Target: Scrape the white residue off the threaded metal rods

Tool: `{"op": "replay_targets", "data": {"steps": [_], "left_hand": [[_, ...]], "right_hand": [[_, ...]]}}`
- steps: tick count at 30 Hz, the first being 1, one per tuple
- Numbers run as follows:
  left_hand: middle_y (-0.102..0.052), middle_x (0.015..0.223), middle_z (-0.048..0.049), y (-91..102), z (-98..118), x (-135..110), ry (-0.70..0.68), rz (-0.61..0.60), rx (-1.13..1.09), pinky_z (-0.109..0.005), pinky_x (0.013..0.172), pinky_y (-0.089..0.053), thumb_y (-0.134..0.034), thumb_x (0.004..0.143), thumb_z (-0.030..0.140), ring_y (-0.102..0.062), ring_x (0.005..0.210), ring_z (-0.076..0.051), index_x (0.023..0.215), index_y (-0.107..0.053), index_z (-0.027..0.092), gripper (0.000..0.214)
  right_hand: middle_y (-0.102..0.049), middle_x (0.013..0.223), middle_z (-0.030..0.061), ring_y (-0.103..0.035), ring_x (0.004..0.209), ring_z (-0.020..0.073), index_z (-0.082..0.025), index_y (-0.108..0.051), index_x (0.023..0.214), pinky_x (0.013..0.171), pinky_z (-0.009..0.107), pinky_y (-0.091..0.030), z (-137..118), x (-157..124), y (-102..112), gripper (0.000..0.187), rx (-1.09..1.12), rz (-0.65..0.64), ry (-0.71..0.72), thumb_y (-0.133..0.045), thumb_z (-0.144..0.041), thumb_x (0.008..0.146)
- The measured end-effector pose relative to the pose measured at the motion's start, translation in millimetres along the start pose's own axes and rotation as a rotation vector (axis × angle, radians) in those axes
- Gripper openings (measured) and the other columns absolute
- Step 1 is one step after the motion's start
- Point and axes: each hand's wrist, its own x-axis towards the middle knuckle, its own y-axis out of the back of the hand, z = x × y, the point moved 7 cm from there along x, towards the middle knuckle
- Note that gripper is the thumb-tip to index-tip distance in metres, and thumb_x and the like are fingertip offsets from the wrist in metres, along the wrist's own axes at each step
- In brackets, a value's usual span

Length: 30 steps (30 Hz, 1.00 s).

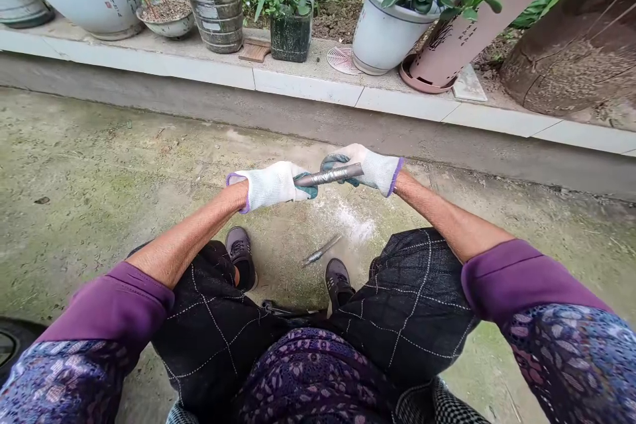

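Observation:
A dull grey rod [328, 176] with a bright, silvery scuffed-looking band along its middle is held out in front of me, nearly level. My left hand [285, 183], in a white knit glove with a dark green palm, is closed around its left end. My right hand [355, 165], in a matching glove, is curled behind the rod's right part. The rod hides some of its fingers, so I cannot make out what they grip. On the ground below lies a second, similar grey rod [322, 250], also with a shiny section.
White powder [352, 222] is scattered on the mossy concrete ground [124, 165] under my hands. My shoes [239, 252] stand either side. Ahead runs a low tiled ledge [303, 85] bearing a white plant pot [385, 30], a dark square pot [291, 36] and other planters.

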Motion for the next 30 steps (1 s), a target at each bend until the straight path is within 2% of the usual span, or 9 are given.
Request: {"op": "replay_targets", "data": {"steps": [3,7,10,12,16,19,23,26,30], "left_hand": [[-0.059,0.060,0.0006,11.1,-11.6,1.3,0.108,0.076,-0.014,-0.024,0.049,-0.036,-0.060,0.079,0.045,-0.046,0.049,-0.010,0.104,-0.072,0.015,0.041],[-0.071,0.078,-0.0078,23.1,-29.9,11.2,0.233,0.085,0.329,-0.028,0.060,-0.046,-0.056,0.081,0.041,-0.062,0.064,-0.018,0.108,-0.072,0.017,0.039],[-0.073,0.088,-0.0151,9.9,-35.6,17.6,0.250,-0.031,0.629,-0.035,0.068,-0.050,-0.050,0.084,0.033,-0.069,0.078,-0.028,0.109,-0.072,0.018,0.036],[-0.073,0.089,-0.0166,-6.9,-31.1,17.9,0.214,-0.115,0.696,-0.037,0.069,-0.050,-0.050,0.083,0.028,-0.070,0.079,-0.030,0.109,-0.072,0.018,0.036],[-0.072,0.082,-0.0106,-24.3,-5.6,9.5,0.088,-0.159,0.603,-0.033,0.063,-0.048,-0.053,0.082,0.033,-0.067,0.070,-0.025,0.101,-0.073,0.020,0.031],[-0.067,0.072,-0.0019,-12.1,11.5,-0.4,0.013,-0.089,0.285,-0.026,0.057,-0.044,-0.058,0.078,0.040,-0.059,0.061,-0.016,0.094,-0.073,0.021,0.029],[-0.059,0.059,-0.0002,13.8,6.2,-9.1,0.099,0.060,-0.050,-0.025,0.047,-0.038,-0.058,0.079,0.043,-0.047,0.047,-0.011,0.102,-0.071,0.017,0.037],[-0.060,0.059,-0.0014,23.4,-6.1,-6.6,0.188,0.140,-0.030,-0.027,0.046,-0.038,-0.056,0.081,0.042,-0.046,0.045,-0.011,0.106,-0.070,0.017,0.038],[-0.068,0.072,-0.0049,22.5,-18.2,8.1,0.229,0.124,0.237,-0.028,0.057,-0.045,-0.055,0.080,0.037,-0.060,0.061,-0.017,0.103,-0.072,0.017,0.035]], "right_hand": [[-0.059,0.062,-0.0001,-0.046,0.047,0.0080,-0.015,-0.071,0.090,0.046,0.021,-0.034,1.6,-1.2,-12.1,0.022,-0.051,-0.010,-0.090,-0.051,-0.021,0.082],[-0.063,0.065,-0.0003,-0.051,0.054,0.0096,-0.018,-0.071,0.087,0.051,0.022,-0.035,-20.1,-6.2,-33.9,0.021,-0.238,-0.109,0.034,-0.052,-0.024,0.084],[-0.064,0.066,-0.0012,-0.049,0.053,0.0097,-0.020,-0.072,0.085,0.052,0.023,-0.033,-32.7,-12.1,-38.3,0.020,-0.302,-0.114,0.066,-0.053,-0.025,0.084],[-0.064,0.065,-0.0017,-0.049,0.055,0.0099,-0.021,-0.072,0.083,0.053,0.023,-0.033,-35.4,-13.7,-32.9,0.018,-0.326,-0.094,0.064,-0.055,-0.023,0.082],[-0.064,0.068,-0.0006,-0.051,0.058,0.0099,-0.018,-0.072,0.085,0.055,0.022,-0.036,-28.4,-10.6,-8.9,0.021,-0.255,-0.039,0.043,-0.052,-0.015,0.080],[-0.063,0.068,-0.0001,-0.051,0.056,0.0088,-0.015,-0.070,0.083,0.054,0.021,-0.039,-22.6,-8.6,3.5,0.018,-0.026,-0.040,0.029,-0.053,-0.014,0.079],[-0.055,0.057,-0.0014,-0.044,0.044,0.0082,-0.013,-0.067,0.084,0.042,0.021,-0.038,-22.3,-8.9,1.7,0.016,0.259,-0.016,-0.019,-0.053,-0.021,0.083],[-0.052,0.055,-0.0030,-0.042,0.042,0.0076,-0.014,-0.068,0.089,0.037,0.020,-0.035,-24.5,-8.6,-7.6,0.017,0.239,0.033,-0.059,-0.053,-0.017,0.081],[-0.057,0.061,-0.0019,-0.047,0.046,0.0072,-0.015,-0.070,0.095,0.043,0.019,-0.036,-28.1,-8.1,-24.0,0.024,0.033,-0.019,-0.046,-0.050,-0.013,0.082]]}}
